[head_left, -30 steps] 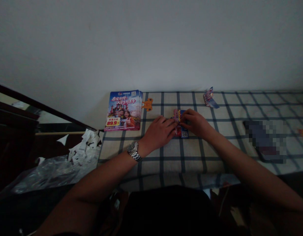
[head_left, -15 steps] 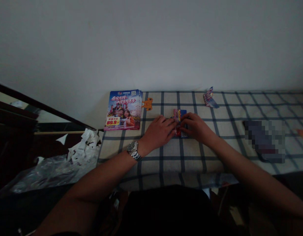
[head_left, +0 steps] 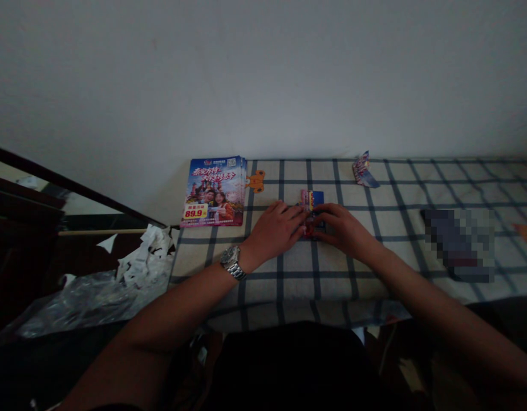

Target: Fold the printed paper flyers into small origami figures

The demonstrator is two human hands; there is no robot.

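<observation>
Left hand [head_left: 277, 229] rests outstretched on the leaflet [head_left: 313, 199], right hand [head_left: 343, 229] curls over, grip unclear; even pressure should stop slipping.

Left hand [head_left: 278, 230]: one. Right hand [head_left: 337, 224]: one. Printed leaflet [head_left: 318, 197]: one. Flyer stack [head_left: 214, 191]: one, sheet count indeterminate. Creased scrap [head_left: 365, 172]: one. Wristwatch [head_left: 232, 262]: one. Pixelated dark object [head_left: 454, 242]: one.

Dimly lit grey wall [head_left: 289, 74], dark rail [head_left: 75, 185]

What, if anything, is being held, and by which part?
Left hand and right hand touch a folded pink and blue paper rectangle at its left and right sides; any grip is unclear.
</observation>
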